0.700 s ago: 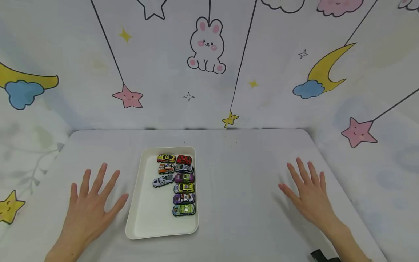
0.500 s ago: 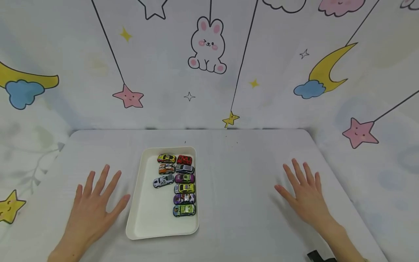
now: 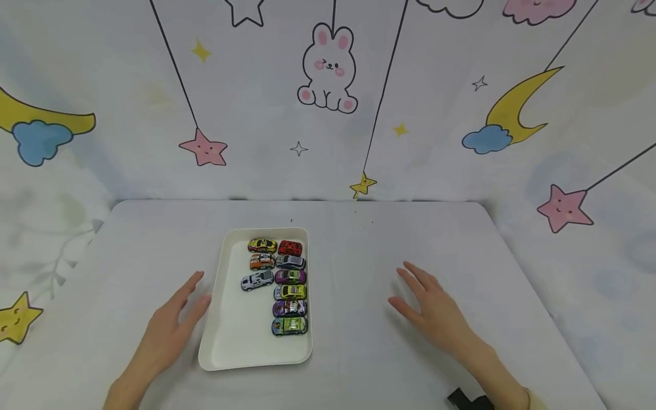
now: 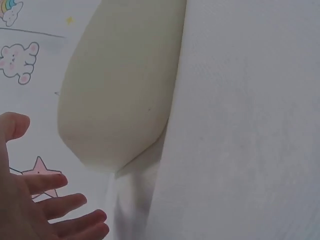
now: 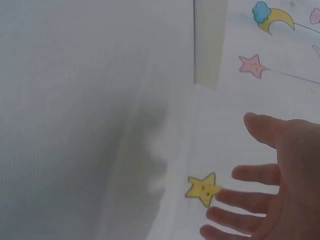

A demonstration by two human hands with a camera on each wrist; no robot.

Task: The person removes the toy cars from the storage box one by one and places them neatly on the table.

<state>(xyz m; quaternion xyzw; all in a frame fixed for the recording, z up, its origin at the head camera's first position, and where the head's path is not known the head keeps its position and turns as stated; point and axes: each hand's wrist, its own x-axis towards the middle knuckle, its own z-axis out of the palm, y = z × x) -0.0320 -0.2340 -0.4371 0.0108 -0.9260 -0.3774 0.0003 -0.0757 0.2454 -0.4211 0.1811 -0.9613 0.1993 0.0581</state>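
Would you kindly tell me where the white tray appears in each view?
Head: white tray, left of centre.
Left wrist: tray, upper left of centre, side-on.
Right wrist: tray, top, right of centre, partly shown.
Shared landmark: the pink star left of the bunny in the head view.

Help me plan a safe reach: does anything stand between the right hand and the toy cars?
Only the tray's rim, on the side nearest the right hand; the toy cars lie inside it. Between hand and rim, the head view shows only white tabletop.
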